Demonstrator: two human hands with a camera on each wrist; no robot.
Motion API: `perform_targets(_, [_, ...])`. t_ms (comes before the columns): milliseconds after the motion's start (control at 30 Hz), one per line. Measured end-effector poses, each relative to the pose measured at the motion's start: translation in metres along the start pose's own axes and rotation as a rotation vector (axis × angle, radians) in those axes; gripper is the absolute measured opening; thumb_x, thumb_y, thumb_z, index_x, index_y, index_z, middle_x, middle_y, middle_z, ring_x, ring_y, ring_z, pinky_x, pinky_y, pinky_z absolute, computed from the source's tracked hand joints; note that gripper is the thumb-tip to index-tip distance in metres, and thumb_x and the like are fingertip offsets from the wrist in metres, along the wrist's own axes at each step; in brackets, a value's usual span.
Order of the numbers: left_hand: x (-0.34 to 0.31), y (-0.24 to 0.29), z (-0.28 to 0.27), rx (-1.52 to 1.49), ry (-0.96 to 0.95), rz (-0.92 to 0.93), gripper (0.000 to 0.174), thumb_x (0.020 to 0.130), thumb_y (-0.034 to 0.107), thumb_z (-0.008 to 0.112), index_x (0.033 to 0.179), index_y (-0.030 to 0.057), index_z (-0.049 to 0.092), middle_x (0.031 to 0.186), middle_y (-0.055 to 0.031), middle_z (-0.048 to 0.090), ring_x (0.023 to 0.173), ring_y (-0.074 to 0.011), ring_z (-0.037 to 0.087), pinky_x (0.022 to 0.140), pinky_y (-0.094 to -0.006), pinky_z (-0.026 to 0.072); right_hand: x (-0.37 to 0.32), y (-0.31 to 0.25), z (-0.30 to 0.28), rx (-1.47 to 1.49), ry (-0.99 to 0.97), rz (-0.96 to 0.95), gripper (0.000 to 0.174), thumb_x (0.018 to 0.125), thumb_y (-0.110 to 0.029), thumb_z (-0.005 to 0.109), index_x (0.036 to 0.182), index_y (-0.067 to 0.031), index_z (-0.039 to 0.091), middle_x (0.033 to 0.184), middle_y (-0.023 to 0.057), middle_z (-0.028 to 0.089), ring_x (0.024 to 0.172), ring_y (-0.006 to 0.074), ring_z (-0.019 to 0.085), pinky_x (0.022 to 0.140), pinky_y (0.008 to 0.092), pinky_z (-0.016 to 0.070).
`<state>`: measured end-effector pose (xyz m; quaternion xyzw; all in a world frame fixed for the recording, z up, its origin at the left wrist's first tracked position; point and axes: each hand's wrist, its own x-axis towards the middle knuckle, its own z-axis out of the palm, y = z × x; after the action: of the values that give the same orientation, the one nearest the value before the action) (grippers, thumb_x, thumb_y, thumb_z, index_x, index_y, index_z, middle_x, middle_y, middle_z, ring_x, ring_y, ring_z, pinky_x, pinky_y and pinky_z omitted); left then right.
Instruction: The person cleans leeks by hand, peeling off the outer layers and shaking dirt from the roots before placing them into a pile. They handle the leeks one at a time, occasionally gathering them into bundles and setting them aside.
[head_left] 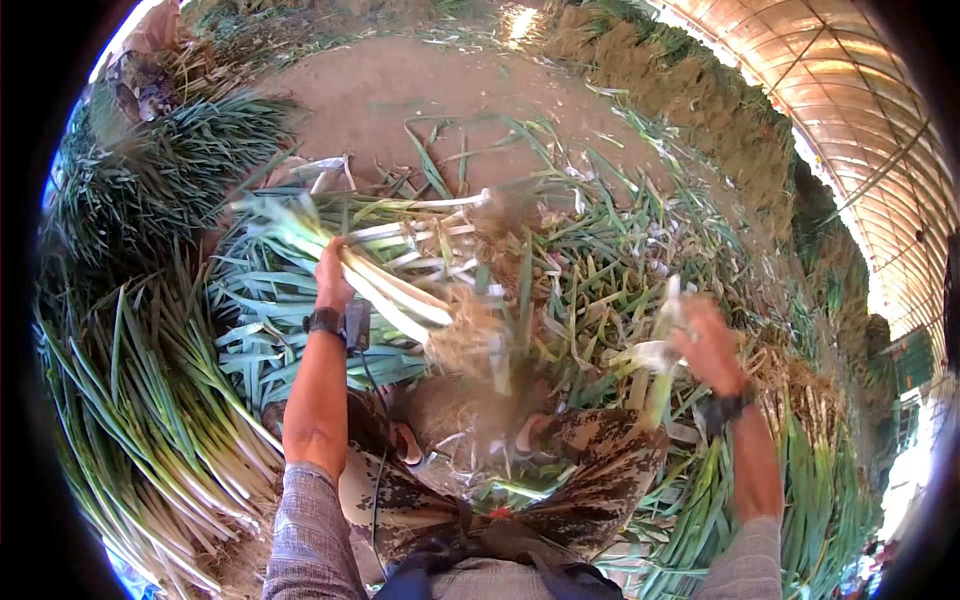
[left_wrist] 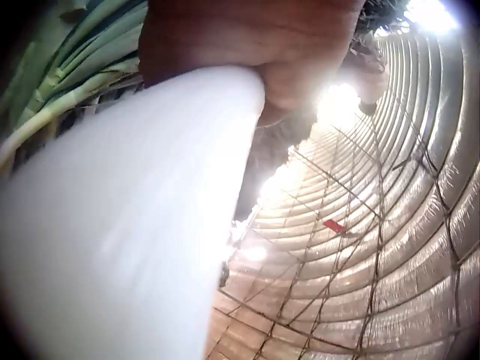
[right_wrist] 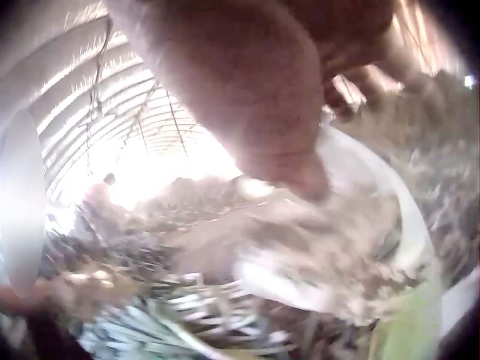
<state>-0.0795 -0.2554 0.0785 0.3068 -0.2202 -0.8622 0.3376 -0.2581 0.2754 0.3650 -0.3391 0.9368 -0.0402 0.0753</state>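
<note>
In the head view my left hand (head_left: 334,272) grips a small bunch of leeks (head_left: 392,290) round the stalks. Their shaggy roots (head_left: 468,328) point right and the blurred leaves point up and left. A broad white stalk (left_wrist: 127,202) fills much of the left wrist view, just below that hand (left_wrist: 247,37). Out to the right, apart from the bunch, my right hand (head_left: 708,345) pinches torn pale leaf strips (head_left: 652,356). Motion blurs it. In the right wrist view a whitish strip (right_wrist: 411,217) hangs from the fingers of that hand (right_wrist: 255,97).
More leeks lie in a pile (head_left: 265,320) beneath my left hand, with a long row (head_left: 150,400) at the left and another (head_left: 810,470) at the lower right. Leaf scraps (head_left: 600,290) litter the ground ahead. Bare soil (head_left: 380,90) lies beyond, under an arched roof (head_left: 850,80).
</note>
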Motion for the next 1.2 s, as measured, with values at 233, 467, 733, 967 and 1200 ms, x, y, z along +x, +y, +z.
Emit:
perform_targets(233, [-0.091,0.014,0.08,-0.042,-0.266,-0.073,0.014,0.091,0.02,0.055,0.088,0.0063,0.052,0.069,-0.0044,0.057,0.059,-0.0221,0.057,0.065,-0.0361,0.0548,0.022,-0.105,0.069,0.882,-0.112,-0.221,0.062,0.084,-0.035,0.066,0.132,-0.0007,0.047,0.14,0.019,0.042,0.121,0.0325,0.05,0.099,0.0496,0.0446])
perform_targets(467, [-0.095,-0.013,0.079,0.064,-0.233,-0.034,0.019,0.09,0.02,0.054,0.1,0.0045,0.051,0.075,-0.0068,0.057,0.06,-0.022,0.059,0.056,-0.037,0.0549,0.02,-0.218,0.158,1.2,-0.576,-0.161,0.065,0.089,-0.037,0.064,0.131,0.0091,0.045,0.107,0.0199,0.062,0.099,0.0227,0.061,0.09,0.034,0.0501])
perform_targets(733, [-0.061,-0.041,0.057,-0.049,0.027,-0.08,0.018,0.089,0.023,0.059,0.092,0.0053,0.057,0.069,-0.0106,0.061,0.057,-0.0246,0.061,0.058,-0.0404,0.0555,-0.072,-0.128,0.07,0.092,-0.946,-0.648,0.037,0.091,-0.026,0.057,0.117,0.001,0.056,0.108,0.0194,0.064,0.098,0.0279,0.063,0.088,0.0431,0.0494])
perform_targets(967, [-0.102,-0.036,0.091,0.002,-0.166,-0.073,0.02,0.09,0.027,0.056,0.096,0.008,0.052,0.07,-0.0099,0.06,0.055,-0.0275,0.059,0.054,-0.042,0.0551,-0.017,-0.128,0.067,0.537,-0.061,-0.567,0.045,0.089,-0.031,0.065,0.121,-0.002,0.055,0.109,0.0176,0.064,0.084,0.0211,0.065,0.072,0.0347,0.0555])
perform_targets(1200, [-0.084,-0.055,0.056,0.508,-0.294,0.535,0.041,0.084,0.022,0.063,0.119,0.0063,0.048,0.099,-0.0116,0.055,0.091,-0.028,0.053,0.082,-0.04,0.0446,0.026,-0.184,0.121,0.476,-0.208,-0.644,0.037,0.094,-0.033,0.058,0.118,-0.0053,0.055,0.084,0.0188,0.064,0.067,0.0254,0.062,0.058,0.0376,0.0494])
